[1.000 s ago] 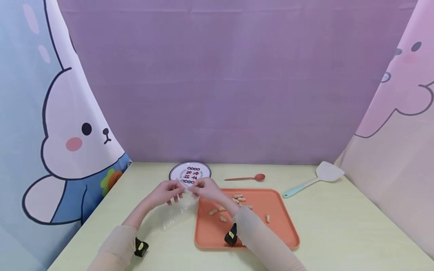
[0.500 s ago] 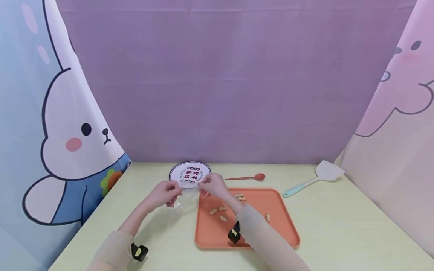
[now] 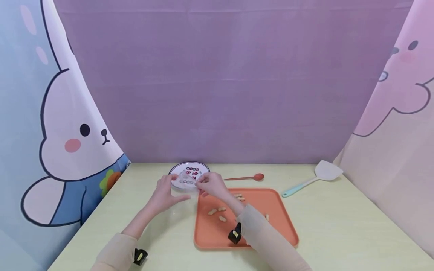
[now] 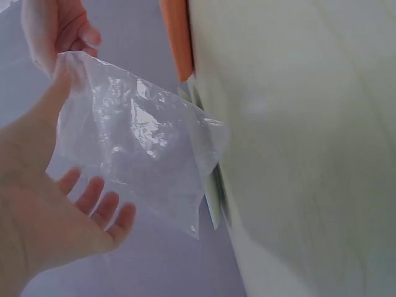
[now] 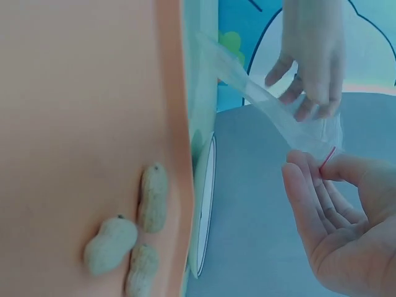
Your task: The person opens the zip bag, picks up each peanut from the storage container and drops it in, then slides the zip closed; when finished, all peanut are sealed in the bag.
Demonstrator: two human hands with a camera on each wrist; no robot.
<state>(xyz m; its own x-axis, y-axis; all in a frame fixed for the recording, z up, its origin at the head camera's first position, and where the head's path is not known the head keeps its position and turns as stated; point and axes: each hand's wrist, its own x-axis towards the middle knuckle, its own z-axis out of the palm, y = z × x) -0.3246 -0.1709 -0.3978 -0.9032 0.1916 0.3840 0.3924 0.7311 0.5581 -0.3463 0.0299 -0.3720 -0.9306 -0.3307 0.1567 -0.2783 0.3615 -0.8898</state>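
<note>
Plastic bag [image 4: 136,124], clear and creased, hung above the worktop [image 3: 339,218] toward its far edge, and from my remote seat I saw the right hand [image 3: 213,185] pinching it in a narrow grip beside a short red line at its edge. The left hand [image 3: 164,195] had a wide grip, thumb well apart from the fingers, close to the bag; I couldn't tell whether they touched. My head view put the bag across part of the round plate [image 3: 194,170], left of centre by the far edge. The orange tray [image 3: 211,234] reached toward the near edge, bearing peanuts [image 5: 111,244]. Beyond it lay a red spoon [image 3: 259,177]; a spatula [image 3: 326,171] lay near the far right corner.
</note>
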